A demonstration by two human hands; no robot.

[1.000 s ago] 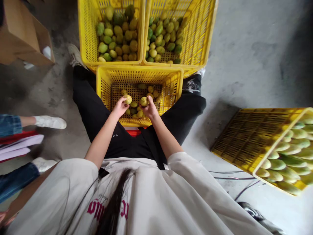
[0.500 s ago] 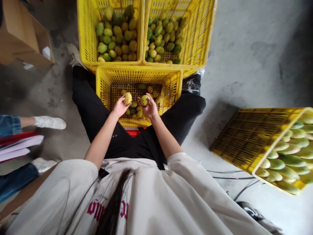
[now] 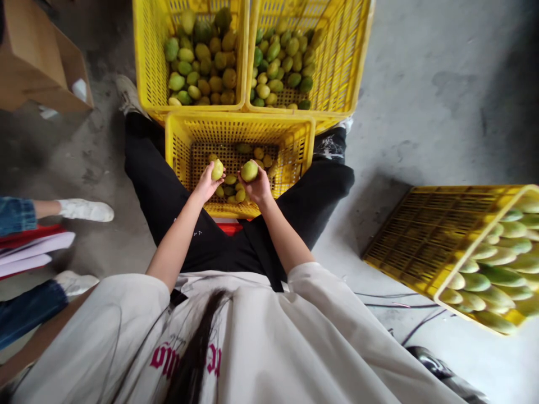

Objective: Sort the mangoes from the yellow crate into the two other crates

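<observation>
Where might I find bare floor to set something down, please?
Bare floor lies between the upper right crate and lone crate at right, and between the cardboard box and white shoe. It is crowded in the upper left crate and over the near crate, where the left hand and right hand each hold fruit.

Yellow fruit, oval, held in the left hand; yellow-green fruit, rounder in outline, in the right hand; both apart, over the front crate.
</observation>
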